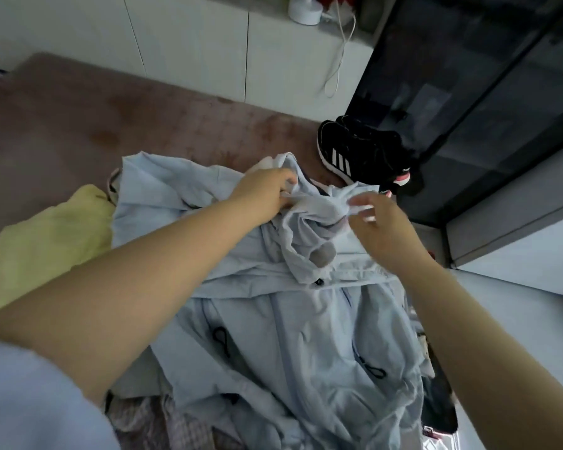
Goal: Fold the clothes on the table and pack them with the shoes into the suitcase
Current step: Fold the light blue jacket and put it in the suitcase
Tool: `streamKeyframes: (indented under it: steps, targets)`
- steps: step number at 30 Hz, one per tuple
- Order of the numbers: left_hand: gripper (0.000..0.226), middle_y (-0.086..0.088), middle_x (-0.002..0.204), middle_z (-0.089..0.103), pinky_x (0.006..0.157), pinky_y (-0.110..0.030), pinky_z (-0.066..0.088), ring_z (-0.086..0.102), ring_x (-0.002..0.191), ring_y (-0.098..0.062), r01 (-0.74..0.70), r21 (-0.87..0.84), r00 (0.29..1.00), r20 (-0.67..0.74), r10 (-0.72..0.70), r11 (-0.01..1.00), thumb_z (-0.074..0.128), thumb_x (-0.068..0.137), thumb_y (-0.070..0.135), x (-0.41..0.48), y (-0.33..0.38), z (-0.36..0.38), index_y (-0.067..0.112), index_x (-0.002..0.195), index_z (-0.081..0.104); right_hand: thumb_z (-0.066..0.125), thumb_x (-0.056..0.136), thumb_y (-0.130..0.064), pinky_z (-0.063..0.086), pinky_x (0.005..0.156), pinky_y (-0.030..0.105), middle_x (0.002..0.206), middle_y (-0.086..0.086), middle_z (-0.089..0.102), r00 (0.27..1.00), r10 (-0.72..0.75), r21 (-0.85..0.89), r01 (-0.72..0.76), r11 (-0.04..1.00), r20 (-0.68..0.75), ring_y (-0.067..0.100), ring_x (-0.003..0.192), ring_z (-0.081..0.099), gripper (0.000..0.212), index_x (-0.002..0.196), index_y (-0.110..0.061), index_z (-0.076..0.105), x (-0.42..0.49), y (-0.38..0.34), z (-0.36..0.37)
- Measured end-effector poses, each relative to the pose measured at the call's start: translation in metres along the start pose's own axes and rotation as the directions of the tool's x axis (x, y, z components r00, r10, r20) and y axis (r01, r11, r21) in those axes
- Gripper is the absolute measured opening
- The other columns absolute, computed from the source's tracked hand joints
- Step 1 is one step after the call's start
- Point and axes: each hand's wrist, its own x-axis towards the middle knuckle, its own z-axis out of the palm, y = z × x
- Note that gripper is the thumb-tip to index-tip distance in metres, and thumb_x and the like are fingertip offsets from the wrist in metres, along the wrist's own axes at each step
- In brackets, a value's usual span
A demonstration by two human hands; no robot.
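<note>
A light blue hooded jacket [306, 319] lies spread across the brown table [78, 125], its zip and black drawcords facing up. At the far end, my left hand [264, 193] is shut on the bunched hood. My right hand [381, 222] pinches the same hood fabric from the right, blurred. A pair of black shoes [364, 154] with white stripes and pink heels stands at the table's far right corner, just beyond the hood. No suitcase is clearly visible.
A yellow garment [46, 241] lies crumpled left of the jacket. Checked fabric [163, 423] shows under the jacket at the near edge. A dark glass cabinet [485, 92] stands at the right, white cupboards [192, 43] behind, with a hanging white cable [338, 56].
</note>
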Motion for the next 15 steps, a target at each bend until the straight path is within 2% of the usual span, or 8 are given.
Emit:
streamKeyframes:
  steps: [1, 3, 5, 7, 9, 11, 13, 15]
  targets:
    - [0.035, -0.01, 0.119, 0.06, 0.087, -0.03, 0.045, 0.058, 0.103, -0.025, -0.011, -0.066, 0.999, -0.05, 0.008, 0.998, 0.059, 0.089, 0.015, -0.006, -0.003, 0.002, 0.013, 0.124, 0.054, 0.054, 0.091, -0.025, 0.04, 0.083, 0.026, 0.118, 0.0, 0.052, 0.99, 0.14, 0.09, -0.138, 0.986, -0.014, 0.013, 0.099, 0.051, 0.034, 0.122, -0.013, 0.052, 0.014, 0.0, 0.001]
    - [0.034, -0.007, 0.108, 0.065, 0.086, -0.035, 0.048, 0.061, 0.097, -0.024, -0.058, -0.144, 0.99, -0.135, 0.038, 0.988, 0.059, 0.089, 0.011, -0.023, -0.006, 0.001, 0.015, 0.122, 0.055, 0.056, 0.089, -0.04, 0.046, 0.088, 0.032, 0.114, 0.003, 0.054, 0.918, 0.378, 0.224, -0.396, 0.891, 0.12, 0.018, 0.1, 0.054, 0.05, 0.128, -0.009, 0.049, 0.04, 0.005, 0.011]
    - [0.035, -0.006, 0.103, 0.067, 0.086, -0.035, 0.049, 0.062, 0.095, -0.022, -0.113, -0.208, 0.983, -0.165, 0.079, 0.972, 0.061, 0.087, 0.011, -0.038, -0.013, -0.002, 0.015, 0.122, 0.055, 0.064, 0.083, -0.043, 0.051, 0.09, 0.035, 0.115, 0.008, 0.062, 0.84, 0.458, 0.305, -0.535, 0.788, 0.289, 0.022, 0.104, 0.06, 0.052, 0.121, -0.008, 0.057, 0.058, 0.01, 0.023]
    - [0.039, 0.0, 0.102, 0.068, 0.088, -0.029, 0.048, 0.062, 0.097, -0.016, -0.156, -0.253, 0.982, -0.144, 0.123, 0.955, 0.064, 0.086, 0.015, -0.054, -0.023, -0.006, 0.017, 0.123, 0.053, 0.073, 0.078, -0.031, 0.052, 0.089, 0.035, 0.117, 0.013, 0.064, 0.82, 0.428, 0.336, -0.554, 0.762, 0.38, 0.024, 0.106, 0.061, 0.045, 0.113, -0.005, 0.062, 0.064, 0.01, 0.027]
    - [0.043, 0.008, 0.099, 0.065, 0.085, -0.017, 0.044, 0.06, 0.095, -0.007, -0.157, -0.249, 0.982, -0.146, 0.123, 0.956, 0.065, 0.085, 0.019, -0.065, -0.038, -0.015, 0.021, 0.125, 0.051, 0.073, 0.079, -0.02, 0.048, 0.077, 0.028, 0.113, 0.009, 0.065, 0.868, 0.314, 0.177, -0.403, 0.898, 0.384, 0.019, 0.096, 0.06, 0.034, 0.107, -0.004, 0.066, 0.073, 0.004, 0.018]
    - [0.041, 0.012, 0.096, 0.06, 0.075, -0.006, 0.041, 0.056, 0.086, 0.002, -0.114, -0.221, 0.981, -0.181, 0.074, 0.969, 0.063, 0.087, 0.019, -0.072, -0.053, -0.026, 0.022, 0.125, 0.049, 0.072, 0.079, -0.015, 0.041, 0.063, 0.022, 0.09, 0.005, 0.064, 0.945, 0.178, -0.162, -0.137, 0.977, 0.274, 0.016, 0.078, 0.056, 0.014, 0.091, -0.008, 0.07, 0.085, -0.018, -0.004]
    - [0.042, 0.01, 0.094, 0.059, 0.072, -0.011, 0.043, 0.054, 0.08, 0.004, -0.082, -0.212, 0.975, -0.22, 0.034, 0.974, 0.061, 0.088, 0.017, -0.074, -0.063, -0.037, 0.02, 0.127, 0.046, 0.069, 0.08, -0.013, 0.043, 0.067, 0.026, 0.087, 0.011, 0.066, 0.993, -0.008, -0.414, 0.055, 0.909, 0.114, 0.025, 0.081, 0.06, 0.009, 0.087, -0.007, 0.07, 0.095, -0.045, -0.025]
    - [0.045, 0.003, 0.097, 0.059, 0.074, -0.021, 0.044, 0.055, 0.08, -0.004, -0.056, -0.238, 0.963, -0.269, -0.01, 0.97, 0.059, 0.088, 0.015, -0.072, -0.066, -0.046, 0.016, 0.13, 0.043, 0.063, 0.084, -0.015, 0.044, 0.078, 0.032, 0.103, 0.013, 0.067, 0.964, -0.227, -0.468, 0.14, 0.873, -0.136, 0.032, 0.097, 0.06, 0.019, 0.1, -0.009, 0.07, 0.097, -0.071, -0.041]
